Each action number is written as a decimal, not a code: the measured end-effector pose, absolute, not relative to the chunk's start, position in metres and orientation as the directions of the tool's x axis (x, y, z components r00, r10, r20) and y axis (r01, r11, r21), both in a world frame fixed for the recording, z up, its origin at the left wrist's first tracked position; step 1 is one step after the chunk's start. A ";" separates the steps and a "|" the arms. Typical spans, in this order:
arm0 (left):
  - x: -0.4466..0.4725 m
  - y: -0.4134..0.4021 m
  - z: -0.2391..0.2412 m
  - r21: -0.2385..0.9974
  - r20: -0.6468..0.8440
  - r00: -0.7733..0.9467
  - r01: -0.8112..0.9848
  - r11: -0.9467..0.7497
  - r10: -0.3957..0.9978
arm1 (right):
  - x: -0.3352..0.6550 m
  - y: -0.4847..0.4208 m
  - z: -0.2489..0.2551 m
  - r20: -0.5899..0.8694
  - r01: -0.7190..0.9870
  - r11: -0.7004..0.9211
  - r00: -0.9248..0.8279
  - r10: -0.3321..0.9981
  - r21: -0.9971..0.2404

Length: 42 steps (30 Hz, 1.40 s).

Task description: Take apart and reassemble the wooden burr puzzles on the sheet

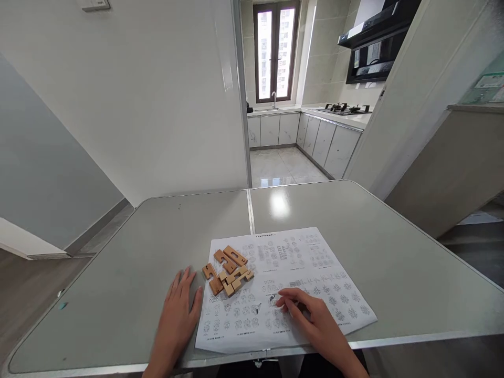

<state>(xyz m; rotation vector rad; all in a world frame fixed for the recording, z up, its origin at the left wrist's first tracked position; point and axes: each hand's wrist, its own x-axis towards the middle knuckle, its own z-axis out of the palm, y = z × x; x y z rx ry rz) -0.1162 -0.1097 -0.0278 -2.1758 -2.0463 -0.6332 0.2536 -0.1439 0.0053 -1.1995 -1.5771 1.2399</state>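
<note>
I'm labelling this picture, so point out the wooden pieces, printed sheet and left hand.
Wooden pieces [229,280]: head view, pale middle piece.
Printed sheet [281,275]: head view, uncovered middle.
Left hand [179,304]: head view, back of hand.

Sheet print [344,299] illegible, range hood [374,26] cropped

Head-worn view; looks forward, down across near table [189,226], toward distant window [275,52]
</note>
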 end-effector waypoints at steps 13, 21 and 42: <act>-0.117 -0.112 -0.025 0.171 0.328 0.029 0.981 -0.089 0.944 | 0.252 -0.142 0.000 -0.001 0.196 0.047 -0.237 0.971 -0.979; -0.120 -0.112 -0.032 0.146 0.366 0.054 0.983 -0.114 0.929 | 0.251 -0.143 -0.005 -0.008 0.190 0.037 -0.230 0.973 -0.981; -0.111 -0.118 -0.032 0.179 0.342 0.027 0.979 -0.093 0.939 | 0.253 -0.144 -0.006 -0.060 0.236 -0.007 -0.219 0.974 -0.972</act>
